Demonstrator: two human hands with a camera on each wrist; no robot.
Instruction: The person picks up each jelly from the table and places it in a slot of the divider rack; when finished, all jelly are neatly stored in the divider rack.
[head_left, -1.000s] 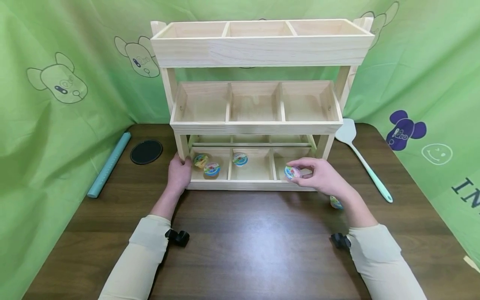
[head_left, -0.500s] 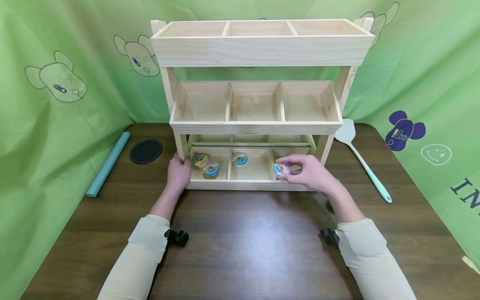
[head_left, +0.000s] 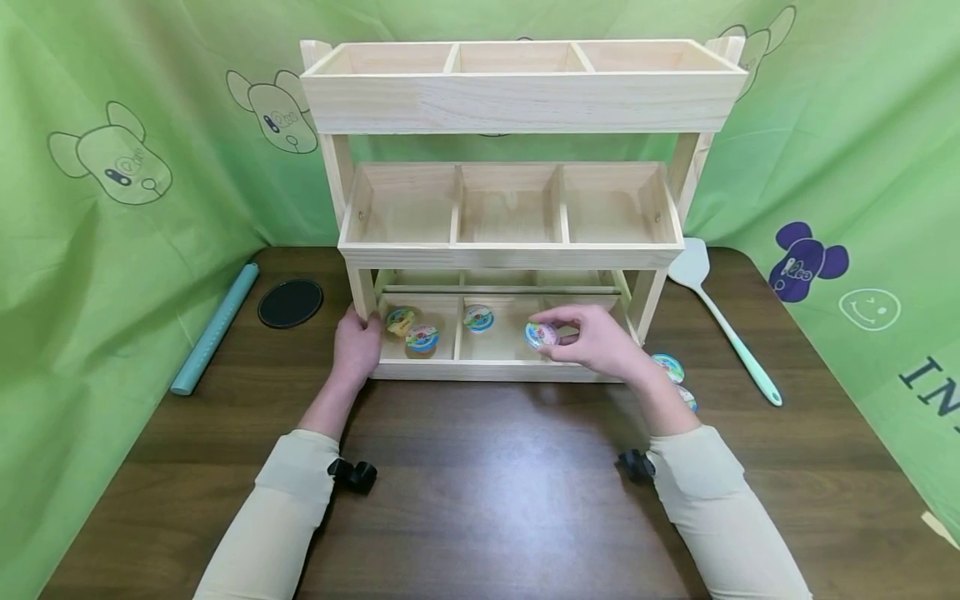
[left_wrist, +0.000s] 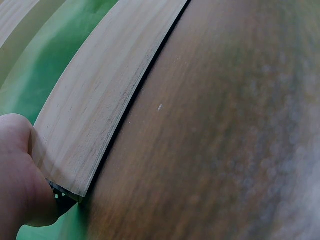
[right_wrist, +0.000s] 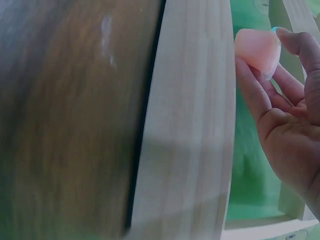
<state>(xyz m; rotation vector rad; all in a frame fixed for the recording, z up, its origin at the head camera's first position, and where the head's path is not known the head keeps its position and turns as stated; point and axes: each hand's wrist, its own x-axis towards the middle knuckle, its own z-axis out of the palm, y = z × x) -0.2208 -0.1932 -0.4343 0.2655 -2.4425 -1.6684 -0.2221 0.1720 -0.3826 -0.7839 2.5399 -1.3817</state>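
In the head view, my left hand (head_left: 356, 348) grips the left end of the bottom tier of a pale three-tier wooden shelf (head_left: 510, 104). The left wrist view shows that hand (left_wrist: 20, 170) at the end of the front board (left_wrist: 100, 105). My right hand (head_left: 596, 342) pinches a pink jelly cup (head_left: 540, 335) between thumb and fingers, lid tilted toward the left. It is near the divider between the middle and right bottom compartments. A yellow jelly cup (head_left: 401, 320) and an orange one (head_left: 422, 338) lie in the left compartment. Another jelly cup (head_left: 478, 318) sits in the middle one.
Two jelly cups, one of them here (head_left: 667, 367), stand on the brown table (head_left: 480, 492) behind my right forearm. A pale spatula (head_left: 738, 350) lies at the right. On the left are a turquoise rod (head_left: 216, 329) and a black disc (head_left: 290, 303). Green cloth hangs around.
My right hand has moved left with the pink jelly cup, from the right compartment toward the middle one. The cups behind the forearm have come into view. My left hand has stayed put.
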